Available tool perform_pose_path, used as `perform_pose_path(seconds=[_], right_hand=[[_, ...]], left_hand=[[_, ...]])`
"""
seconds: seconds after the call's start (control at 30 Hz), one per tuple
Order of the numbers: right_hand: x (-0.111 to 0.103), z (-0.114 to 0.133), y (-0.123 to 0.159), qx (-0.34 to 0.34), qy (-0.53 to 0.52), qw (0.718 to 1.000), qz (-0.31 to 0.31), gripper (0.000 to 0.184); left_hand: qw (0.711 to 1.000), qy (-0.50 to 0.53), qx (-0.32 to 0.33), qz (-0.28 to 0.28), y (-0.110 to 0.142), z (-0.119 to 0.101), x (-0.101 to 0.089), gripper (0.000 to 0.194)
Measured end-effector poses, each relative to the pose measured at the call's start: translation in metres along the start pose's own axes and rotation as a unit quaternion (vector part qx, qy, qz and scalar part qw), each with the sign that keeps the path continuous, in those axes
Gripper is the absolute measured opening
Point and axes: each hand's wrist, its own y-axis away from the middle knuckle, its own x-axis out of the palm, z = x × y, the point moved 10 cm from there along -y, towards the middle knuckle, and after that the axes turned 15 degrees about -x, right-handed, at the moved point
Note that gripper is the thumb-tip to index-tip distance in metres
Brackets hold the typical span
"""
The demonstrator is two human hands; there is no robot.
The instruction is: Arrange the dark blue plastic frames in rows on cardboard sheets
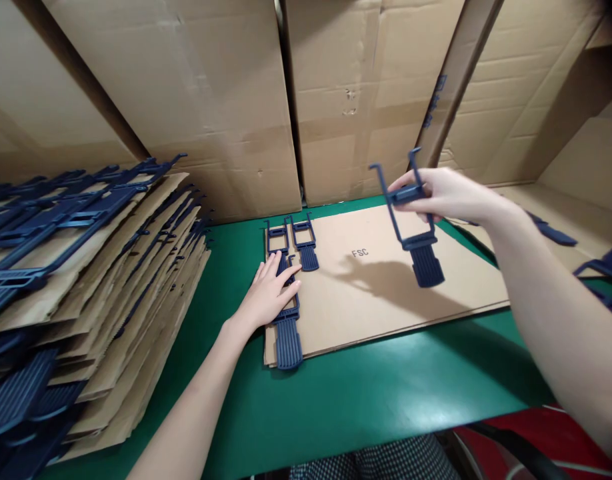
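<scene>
My right hand (431, 192) grips a dark blue plastic frame (427, 265) by its crossbar. This part has two hooked arms and a ribbed, flat end that hangs down, and it is held above a cardboard sheet (356, 313) marked FSC. On the sheet's left side, my left hand (271, 293) lies with fingers spread over similar blue frames. One of these, nearest me, shows its ribbed end (289, 343) below the hand. Another blue frame (309, 257) rests just right of my fingertips. My palm partly covers the frames under it.
To the left rises a tall stack of cardboard sheets (151, 333) layered with blue frames. Large cardboard boxes (211, 100) stand along the back of the green table (386, 387). More blue parts (553, 230) lie in an open carton at the right.
</scene>
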Motion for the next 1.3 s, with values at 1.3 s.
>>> perform_pose_path(seconds=[1.3], right_hand=[[0.171, 0.043, -0.001, -0.055, -0.103, 0.990, 0.074, 0.020]], left_hand=[[1.000, -0.014, -0.009, 0.003, 0.000, 0.000, 0.001, 0.056]])
